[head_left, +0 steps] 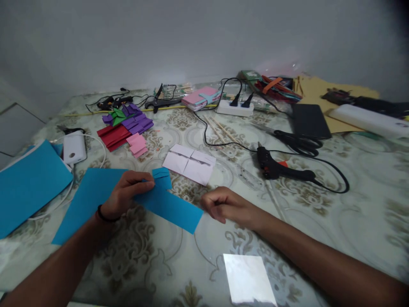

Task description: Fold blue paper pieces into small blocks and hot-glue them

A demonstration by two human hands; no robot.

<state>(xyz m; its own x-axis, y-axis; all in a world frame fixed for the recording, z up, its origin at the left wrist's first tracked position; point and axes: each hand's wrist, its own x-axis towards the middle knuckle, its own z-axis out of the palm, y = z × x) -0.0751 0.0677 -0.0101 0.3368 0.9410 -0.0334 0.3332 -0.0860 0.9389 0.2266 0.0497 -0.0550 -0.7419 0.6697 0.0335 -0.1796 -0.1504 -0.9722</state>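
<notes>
My left hand (132,192) is closed, thumb on top, on a long blue paper strip (174,211). A small folded blue paper piece (162,177) sticks out beside the same fingertips. My right hand (223,204) is by the strip's right end with its fingers curled in; whether anything is inside them is hidden. Under my left wrist lies a larger blue sheet (92,196). Just beyond both hands rests a white folded paper (190,165) with creased flaps. Folded pink paper (137,145), red paper (113,135) and purple paper (138,121) lie farther left.
A black glue gun (281,168) with its cord and black-handled scissors (294,140) lie on the right. Behind stands a white power strip (234,108) with two plugs. A white power bank (74,147) and more blue sheets (35,187) sit at left. Wooden sticks (220,128) lie mid-table.
</notes>
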